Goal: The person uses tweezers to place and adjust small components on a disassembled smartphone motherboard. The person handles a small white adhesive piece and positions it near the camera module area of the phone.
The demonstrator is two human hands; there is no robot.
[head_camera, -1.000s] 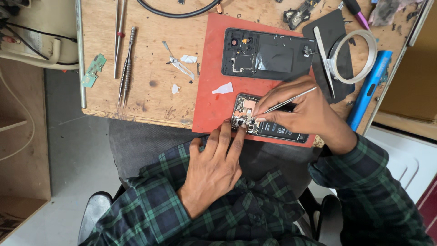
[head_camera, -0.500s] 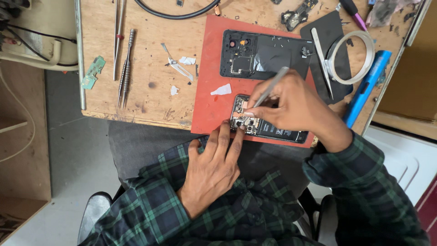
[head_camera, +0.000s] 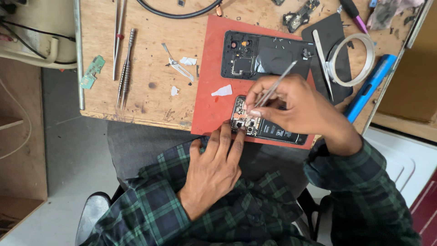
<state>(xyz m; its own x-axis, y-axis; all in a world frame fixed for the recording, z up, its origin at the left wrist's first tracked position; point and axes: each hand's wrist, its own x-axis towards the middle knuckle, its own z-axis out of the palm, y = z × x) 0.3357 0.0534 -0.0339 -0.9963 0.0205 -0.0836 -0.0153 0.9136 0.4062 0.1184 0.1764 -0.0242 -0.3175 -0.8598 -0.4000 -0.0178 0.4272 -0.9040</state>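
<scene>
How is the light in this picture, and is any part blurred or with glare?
Head view: soft, even light, shadows faint; the opened phone and the tweezers in the right hand look sharp, the left hand too; no strong glare on the red mat; table edges bend slightly near the corners.

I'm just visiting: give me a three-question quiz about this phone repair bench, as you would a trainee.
1. True or false: the right hand holds metal tweezers.
2. What colour is the mat under the opened phone?
3. Where do the left hand fingertips rest? A) on the blue tool B) at the opened phone's near edge C) on the tape roll

Key: 1 true; 2 red; 3 B.
</scene>
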